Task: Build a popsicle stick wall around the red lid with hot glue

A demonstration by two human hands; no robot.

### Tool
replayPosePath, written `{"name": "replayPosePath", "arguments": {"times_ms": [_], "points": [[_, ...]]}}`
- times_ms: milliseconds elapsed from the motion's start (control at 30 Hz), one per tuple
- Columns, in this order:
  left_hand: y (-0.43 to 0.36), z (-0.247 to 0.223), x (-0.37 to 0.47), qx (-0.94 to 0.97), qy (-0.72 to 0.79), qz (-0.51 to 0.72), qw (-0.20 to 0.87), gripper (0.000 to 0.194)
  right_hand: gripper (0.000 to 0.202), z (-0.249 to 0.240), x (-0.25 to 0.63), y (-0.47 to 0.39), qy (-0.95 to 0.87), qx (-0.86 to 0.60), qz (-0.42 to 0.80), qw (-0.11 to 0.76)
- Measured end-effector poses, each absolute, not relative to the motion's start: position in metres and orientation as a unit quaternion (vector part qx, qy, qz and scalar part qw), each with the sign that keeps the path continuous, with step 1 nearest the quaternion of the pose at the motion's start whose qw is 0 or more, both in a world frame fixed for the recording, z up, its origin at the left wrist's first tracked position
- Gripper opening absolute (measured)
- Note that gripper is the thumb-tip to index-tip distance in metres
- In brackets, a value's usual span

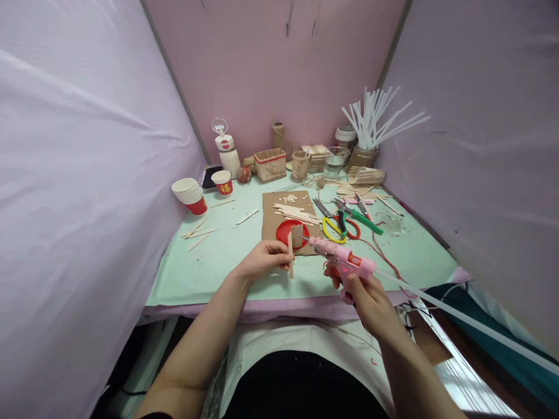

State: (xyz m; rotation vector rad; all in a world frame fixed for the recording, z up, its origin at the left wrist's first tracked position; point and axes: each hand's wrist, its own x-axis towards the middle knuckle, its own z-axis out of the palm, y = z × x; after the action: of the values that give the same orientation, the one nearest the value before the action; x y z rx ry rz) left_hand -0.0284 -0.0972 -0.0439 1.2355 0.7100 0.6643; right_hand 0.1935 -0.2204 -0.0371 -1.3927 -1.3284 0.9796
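Observation:
My left hand (271, 258) pinches a small piece made of wooden craft sticks (291, 256), held upright over the front of the table. Wrapped around the handle of a pink hot glue gun (343, 259) is my right hand (360, 291). The gun's nozzle points left, close to the stick piece; whether it touches cannot be made out. From the gun's back a long white glue stick (458, 316) runs off to the right. Behind the stick piece lies a red round lid or dish (283, 231), on a brown cardboard sheet (271, 203) that also bears cut wooden strips (297, 213).
Scissors (334, 228) and green-handled pliers (367, 222) lie right of the cardboard. Paper cups (190, 195) stand at the left. Along the back are a white bottle (229, 157), a woven box (271, 166), a glass bowl of water (335, 163) and upright white glue sticks (371, 119).

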Motion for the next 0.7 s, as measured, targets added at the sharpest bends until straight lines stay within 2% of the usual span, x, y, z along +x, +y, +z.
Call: {"name": "replayPosePath", "arguments": {"times_ms": [167, 700], "points": [[-0.099, -0.0399, -0.0264, 0.559, 0.316, 0.28, 0.713, 0.033, 0.056, -0.0375, 0.1874, -0.2199, -0.548, -0.586, 0.362, 0.474], [-0.1001, -0.0385, -0.0253, 0.549, 0.322, 0.274, 0.721, 0.037, 0.05, -0.0404, 0.1831, -0.2206, -0.538, -0.569, 0.394, 0.481]]}}
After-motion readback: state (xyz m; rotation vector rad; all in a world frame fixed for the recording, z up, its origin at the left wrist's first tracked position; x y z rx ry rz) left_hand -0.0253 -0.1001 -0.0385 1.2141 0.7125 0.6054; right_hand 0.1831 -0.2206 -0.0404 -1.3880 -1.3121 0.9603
